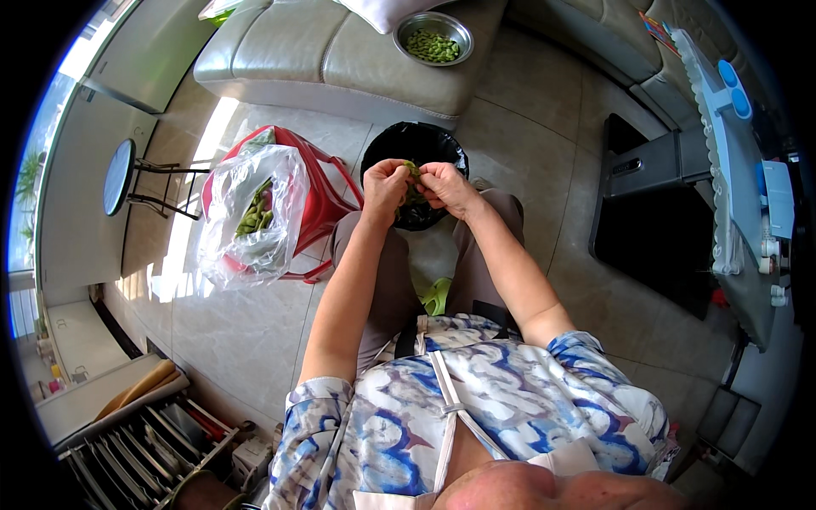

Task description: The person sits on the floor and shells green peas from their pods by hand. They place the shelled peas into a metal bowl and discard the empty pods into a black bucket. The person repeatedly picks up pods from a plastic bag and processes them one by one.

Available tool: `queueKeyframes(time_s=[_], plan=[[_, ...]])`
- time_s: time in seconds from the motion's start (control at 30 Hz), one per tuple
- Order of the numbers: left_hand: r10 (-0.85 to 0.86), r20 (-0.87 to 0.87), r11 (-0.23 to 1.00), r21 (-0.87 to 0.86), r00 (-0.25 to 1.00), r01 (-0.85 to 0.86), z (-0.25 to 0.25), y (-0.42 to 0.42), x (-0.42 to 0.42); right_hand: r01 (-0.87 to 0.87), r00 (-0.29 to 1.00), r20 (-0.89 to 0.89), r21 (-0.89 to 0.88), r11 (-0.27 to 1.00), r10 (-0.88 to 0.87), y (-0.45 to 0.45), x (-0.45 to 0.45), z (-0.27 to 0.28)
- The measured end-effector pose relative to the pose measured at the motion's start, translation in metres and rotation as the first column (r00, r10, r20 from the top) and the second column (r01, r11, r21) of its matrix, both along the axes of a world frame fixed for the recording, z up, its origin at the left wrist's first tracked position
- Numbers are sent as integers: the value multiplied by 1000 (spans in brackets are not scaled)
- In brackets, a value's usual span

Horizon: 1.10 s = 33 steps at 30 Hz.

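Between my fingertips is a green bean pod (413,171), pinched from one side by my left hand (386,186) and from the other by my right hand (451,187). Both hands are over a bin lined with a black plastic bag (414,139), which stands on the floor by my knees. Some green shows under my fingers, partly hidden by them. To the left, a clear plastic bag (220,236) with green pods (256,213) in it rests on a red plastic stool (312,185). A metal bowl (460,30) of shelled green beans (432,46) sits on the sofa ahead.
The beige leather sofa (274,48) runs across the front, with a white pillow (382,9) on it. A folding stool (121,175) stands at the left. On the right is a table (739,217) with a dark base (656,159). A rack (140,452) fills the lower left.
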State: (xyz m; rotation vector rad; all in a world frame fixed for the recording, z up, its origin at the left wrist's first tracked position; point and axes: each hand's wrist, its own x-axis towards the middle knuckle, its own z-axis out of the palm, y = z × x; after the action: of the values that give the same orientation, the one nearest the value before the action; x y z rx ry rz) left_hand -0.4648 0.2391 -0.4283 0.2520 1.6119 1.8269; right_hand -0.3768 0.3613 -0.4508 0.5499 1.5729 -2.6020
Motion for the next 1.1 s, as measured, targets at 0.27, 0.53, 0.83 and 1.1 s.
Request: queueKeyframes(time_s=[0.27,0.53,0.83,1.1], plan=[[154,144,986,37,977,-161,-9,-4,-13,205,979,-1,107,973,-206,-3,0,2],[82,-2,993,-91,997,-82,-18,4,-11,268,963,10,94,959,-270,-3,0,-3],[181,-140,977,-89,974,-194,-41,11,-12,-39,999,-5,350,936,44,-23,-1,0],[119,-250,981,-119,961,-152,-42,15,-9,-134,990,58,86,987,129,-18,4,5]])
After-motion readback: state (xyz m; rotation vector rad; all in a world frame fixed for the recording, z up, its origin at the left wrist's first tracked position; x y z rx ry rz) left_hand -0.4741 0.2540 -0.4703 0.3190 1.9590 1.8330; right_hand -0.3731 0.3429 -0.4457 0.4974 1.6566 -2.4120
